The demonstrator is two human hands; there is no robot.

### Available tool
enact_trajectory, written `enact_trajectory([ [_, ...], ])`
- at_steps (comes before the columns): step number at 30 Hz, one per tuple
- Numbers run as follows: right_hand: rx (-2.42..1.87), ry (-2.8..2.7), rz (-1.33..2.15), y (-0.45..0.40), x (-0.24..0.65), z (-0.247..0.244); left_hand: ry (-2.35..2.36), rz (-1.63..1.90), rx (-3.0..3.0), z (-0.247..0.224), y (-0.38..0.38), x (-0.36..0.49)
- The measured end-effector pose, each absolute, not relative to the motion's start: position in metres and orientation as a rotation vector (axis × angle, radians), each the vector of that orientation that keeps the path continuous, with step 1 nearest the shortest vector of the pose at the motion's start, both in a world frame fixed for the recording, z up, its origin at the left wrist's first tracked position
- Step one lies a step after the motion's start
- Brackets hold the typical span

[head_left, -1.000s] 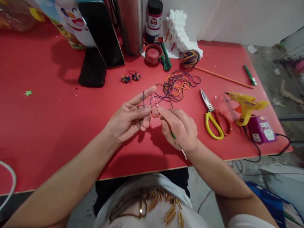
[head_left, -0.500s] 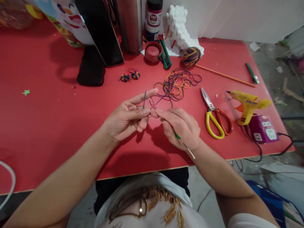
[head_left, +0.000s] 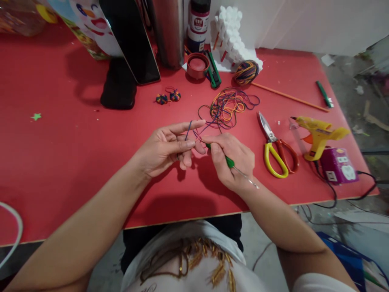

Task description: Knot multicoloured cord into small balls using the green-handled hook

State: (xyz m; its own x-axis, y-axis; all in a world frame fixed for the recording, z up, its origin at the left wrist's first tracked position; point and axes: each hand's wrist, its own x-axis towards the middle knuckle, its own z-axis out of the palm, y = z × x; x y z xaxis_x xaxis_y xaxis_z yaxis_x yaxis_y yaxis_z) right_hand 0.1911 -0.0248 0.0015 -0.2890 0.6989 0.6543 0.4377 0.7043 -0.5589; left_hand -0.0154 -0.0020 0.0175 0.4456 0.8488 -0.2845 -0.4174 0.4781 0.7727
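Thumb and fingers of my left hand (head_left: 168, 148) pinch the multicoloured yarn, and a blue strand loops over its raised index finger. Close on its right, my right hand (head_left: 232, 160) grips a crochet hook by its green handle (head_left: 229, 162); the metal rear end sticks out towards the wrist. The hook's front tip is at the small pink stitches between the hands, too fine to make out. Loose yarn (head_left: 227, 107) lies tangled just beyond the fingers and runs to them. A wound yarn ball (head_left: 246, 72) sits farther back.
Scissors (head_left: 272, 148), a yellow glue gun (head_left: 319, 134) and a purple box (head_left: 338, 165) lie to the right. Behind are a phone (head_left: 130, 40), a metal flask (head_left: 169, 32), a red pot (head_left: 197, 66) and a green cutter (head_left: 213, 71). Two small yarn pieces (head_left: 168, 96) rest mid-table.
My right hand has turned so more of the green handle shows, and its rear end has swung up and right. The left index finger has dipped slightly.
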Motion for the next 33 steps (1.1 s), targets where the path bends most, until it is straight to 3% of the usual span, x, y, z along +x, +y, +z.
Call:
enact_trajectory([
  [6,-0.777,-1.933,0.335,-0.022,0.196,0.003,0.690,0.852,0.607,0.017,-0.001,-0.018],
  [12,-0.799,-2.077,-0.171,-0.022,0.193,-0.004,0.691,0.857,0.413,0.017,-0.002,-0.014],
  [16,-0.888,-2.070,-0.287,-0.022,0.185,-0.013,0.733,0.908,0.415,0.015,-0.002,-0.009],
  [33,-0.928,-1.763,0.881,-0.017,0.205,0.005,0.635,0.721,0.499,0.015,0.004,-0.023],
])
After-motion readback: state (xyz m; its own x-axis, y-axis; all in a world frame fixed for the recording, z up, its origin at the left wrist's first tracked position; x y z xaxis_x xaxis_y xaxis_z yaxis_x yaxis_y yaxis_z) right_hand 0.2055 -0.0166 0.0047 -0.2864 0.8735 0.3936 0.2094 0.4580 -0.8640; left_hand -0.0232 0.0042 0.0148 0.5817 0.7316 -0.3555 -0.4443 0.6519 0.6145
